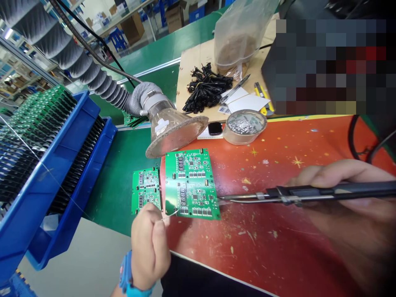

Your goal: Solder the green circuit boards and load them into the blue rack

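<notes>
A green circuit board (192,183) with two digit displays lies on the red mat. My left hand (150,245), closed in a pinch, holds a thin pale wire (171,214) whose far end reaches the board's lower left part. My right hand (337,181) is wrapped round a black soldering iron (281,194) with a thin metal tube along its shaft. Its tip points left at the board's right edge; whether it touches cannot be seen. Left of this board lies another green board (145,187), partly behind my left hand.
A fume extraction hood (176,134) hangs just above the boards. Blue bins (72,136) with stacked boards stand left. Behind are a round tub of small metal parts (244,128), a smartwatch (215,128), bundled black cables (206,90), tweezers (236,87) and a yellow cutter (261,97).
</notes>
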Action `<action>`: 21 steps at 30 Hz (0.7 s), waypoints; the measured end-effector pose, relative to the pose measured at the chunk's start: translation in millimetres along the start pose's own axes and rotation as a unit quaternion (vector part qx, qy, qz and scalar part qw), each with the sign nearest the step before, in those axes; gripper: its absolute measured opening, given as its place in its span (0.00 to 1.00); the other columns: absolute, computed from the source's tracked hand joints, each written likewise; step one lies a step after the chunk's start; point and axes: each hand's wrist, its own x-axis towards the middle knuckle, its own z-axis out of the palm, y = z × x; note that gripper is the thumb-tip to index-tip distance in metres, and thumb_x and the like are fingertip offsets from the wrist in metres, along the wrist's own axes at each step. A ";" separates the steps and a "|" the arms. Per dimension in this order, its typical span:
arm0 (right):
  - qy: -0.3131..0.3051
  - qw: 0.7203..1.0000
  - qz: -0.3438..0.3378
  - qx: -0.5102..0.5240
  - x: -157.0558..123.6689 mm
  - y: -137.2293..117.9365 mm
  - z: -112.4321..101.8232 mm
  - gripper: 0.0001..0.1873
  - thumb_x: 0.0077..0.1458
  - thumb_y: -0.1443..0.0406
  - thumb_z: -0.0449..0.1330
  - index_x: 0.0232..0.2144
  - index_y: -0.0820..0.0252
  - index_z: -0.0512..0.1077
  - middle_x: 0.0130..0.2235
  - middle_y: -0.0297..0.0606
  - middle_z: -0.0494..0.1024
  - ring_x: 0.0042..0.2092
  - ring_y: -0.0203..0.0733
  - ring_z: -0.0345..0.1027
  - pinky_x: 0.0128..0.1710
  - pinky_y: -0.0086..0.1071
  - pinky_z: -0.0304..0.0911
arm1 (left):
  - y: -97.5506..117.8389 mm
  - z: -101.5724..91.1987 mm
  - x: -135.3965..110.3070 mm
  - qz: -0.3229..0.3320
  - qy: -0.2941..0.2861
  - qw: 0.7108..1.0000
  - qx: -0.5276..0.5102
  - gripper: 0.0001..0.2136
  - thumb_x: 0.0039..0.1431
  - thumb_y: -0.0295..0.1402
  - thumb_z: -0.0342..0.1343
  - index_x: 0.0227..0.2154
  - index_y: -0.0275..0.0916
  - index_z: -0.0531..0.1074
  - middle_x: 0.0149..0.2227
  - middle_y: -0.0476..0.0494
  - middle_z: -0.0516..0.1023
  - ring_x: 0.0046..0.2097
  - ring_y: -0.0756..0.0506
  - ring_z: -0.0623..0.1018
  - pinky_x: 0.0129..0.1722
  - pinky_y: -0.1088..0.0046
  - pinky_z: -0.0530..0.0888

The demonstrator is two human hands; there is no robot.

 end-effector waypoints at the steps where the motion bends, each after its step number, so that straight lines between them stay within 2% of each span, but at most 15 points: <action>1: 0.012 1.000 -0.002 -0.002 1.6 -0.8 0.5 0.05 0.46 0.62 0.59 0.27 0.56 0.71 0.20 0.33 0.69 0.21 0.38 0.61 0.17 0.32 0.56 | -1.1 -4.0 4.1 0.001 -0.017 1.000 0.003 0.09 0.62 0.27 0.40 0.25 0.40 0.56 0.25 0.49 0.61 0.27 0.50 0.64 0.26 0.72 0.62; 4: 0.072 0.997 0.000 0.001 7.1 -5.9 7.4 0.04 0.42 0.62 0.61 0.23 0.56 0.71 0.18 0.33 0.69 0.18 0.35 0.58 0.12 0.29 0.49 | -1.7 -11.5 22.2 0.065 -0.135 0.987 0.063 0.12 0.58 0.33 0.52 0.25 0.40 0.54 0.39 0.41 0.70 0.41 0.45 0.70 0.37 0.65 0.70; 6: 0.127 0.992 0.014 0.009 10.4 -9.8 14.8 0.03 0.38 0.65 0.62 0.21 0.56 0.71 0.18 0.33 0.71 0.15 0.35 0.58 0.11 0.28 0.48 | -1.1 -12.5 33.4 0.112 -0.197 0.969 0.094 0.13 0.55 0.35 0.56 0.25 0.40 0.55 0.49 0.37 0.69 0.50 0.41 0.68 0.46 0.59 0.70; 7: 0.150 0.988 0.026 0.012 11.6 -11.1 18.6 0.03 0.37 0.66 0.62 0.21 0.55 0.71 0.18 0.33 0.72 0.15 0.35 0.59 0.10 0.28 0.50 | -0.9 -12.2 37.6 0.129 -0.213 0.963 0.103 0.13 0.56 0.36 0.56 0.25 0.40 0.56 0.50 0.37 0.69 0.52 0.41 0.67 0.48 0.57 0.69; 10: 0.177 0.983 0.050 0.011 13.5 -11.2 28.4 0.05 0.36 0.66 0.64 0.22 0.54 0.71 0.18 0.32 0.75 0.16 0.38 0.65 0.12 0.30 0.59 | 0.0 -10.1 44.5 0.154 -0.227 0.954 0.121 0.11 0.57 0.34 0.53 0.24 0.39 0.58 0.48 0.36 0.71 0.50 0.42 0.70 0.47 0.57 0.71; 15: 0.129 0.991 0.022 -0.015 13.2 -4.5 36.4 0.09 0.40 0.64 0.65 0.28 0.55 0.71 0.27 0.35 0.80 0.24 0.41 0.73 0.19 0.33 0.69 | 7.2 -10.4 48.7 0.160 -0.223 0.953 0.129 0.10 0.57 0.31 0.53 0.24 0.38 0.60 0.46 0.35 0.71 0.47 0.42 0.72 0.43 0.60 0.74; 18: 0.128 0.990 0.020 -0.054 11.5 -3.3 38.0 0.09 0.41 0.63 0.65 0.29 0.56 0.71 0.28 0.34 0.79 0.26 0.39 0.73 0.23 0.31 0.71 | 6.4 -24.0 41.7 0.137 -0.232 0.957 0.108 0.10 0.57 0.31 0.54 0.24 0.39 0.59 0.46 0.38 0.70 0.46 0.43 0.72 0.42 0.62 0.74; 21: 0.149 0.985 0.028 -0.077 9.5 -0.9 35.4 0.09 0.41 0.63 0.65 0.29 0.55 0.72 0.28 0.34 0.79 0.26 0.37 0.73 0.27 0.30 0.71 | -9.4 -50.0 20.2 0.086 -0.234 0.965 0.085 0.13 0.56 0.28 0.54 0.23 0.40 0.55 0.48 0.39 0.69 0.48 0.45 0.71 0.42 0.66 0.74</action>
